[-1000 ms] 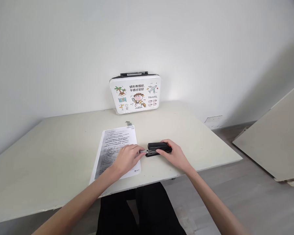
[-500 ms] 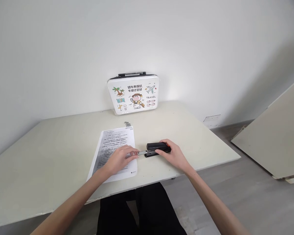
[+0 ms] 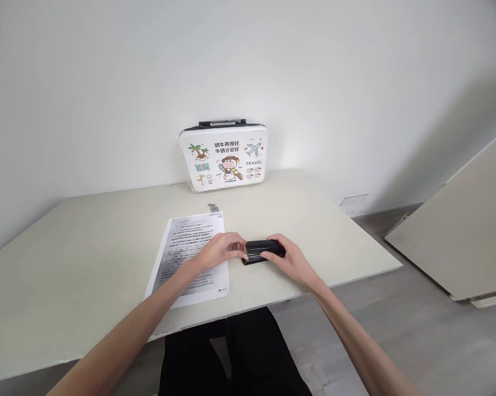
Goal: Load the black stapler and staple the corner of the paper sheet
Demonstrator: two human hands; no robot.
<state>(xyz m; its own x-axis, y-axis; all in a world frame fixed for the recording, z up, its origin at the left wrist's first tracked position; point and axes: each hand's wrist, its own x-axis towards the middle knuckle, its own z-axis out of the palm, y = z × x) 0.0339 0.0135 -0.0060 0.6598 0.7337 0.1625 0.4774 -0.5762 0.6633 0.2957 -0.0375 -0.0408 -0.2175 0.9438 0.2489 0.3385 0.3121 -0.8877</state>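
Note:
A black stapler (image 3: 257, 247) lies on the pale table near its front edge, its front end pointing left. My right hand (image 3: 289, 260) is closed around its rear end, thumb on the near side and fingers over the far side. My left hand (image 3: 222, 249) has thumb and fingertips pinched at the stapler's front end; the fingers partly hide the metal staple tray there. Beneath my left hand and forearm lies a sheet of printed paper (image 3: 210, 283), its right edge a little left of the stapler.
Several short strips of staples (image 3: 213, 208) lie just beyond the paper's top edge. A white cartoon-printed case (image 3: 229, 159) with a black handle leans on the wall at the table's (image 3: 86, 236) back. A pale panel (image 3: 458, 231) stands on the floor at right.
My left hand has moved right, and the metal tray that stuck out of the stapler's front has slid inward. My right hand keeps its hold on the rear end.

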